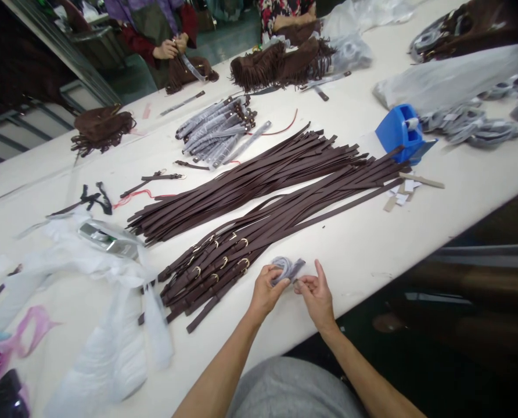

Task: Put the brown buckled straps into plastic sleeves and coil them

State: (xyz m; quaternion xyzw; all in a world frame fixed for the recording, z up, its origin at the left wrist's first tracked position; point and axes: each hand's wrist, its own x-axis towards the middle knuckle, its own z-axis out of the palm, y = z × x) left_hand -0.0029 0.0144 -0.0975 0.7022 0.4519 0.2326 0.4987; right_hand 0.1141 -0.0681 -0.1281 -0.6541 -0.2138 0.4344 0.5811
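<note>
Near the table's front edge, my left hand is closed around a coiled strap that looks wrapped in greyish clear plastic. The fingers of my right hand pinch the strap's free end, with the index finger pointing up. Just beyond my hands lies a bundle of dark brown straps with gold buckles, spread diagonally. Behind it runs a second bundle of plain brown straps.
A blue tape dispenser stands at the right beside small white tags. Plastic-wrapped strips are piled further back. White plastic bags lie at the left. Two people work across the table near brown fringed bags.
</note>
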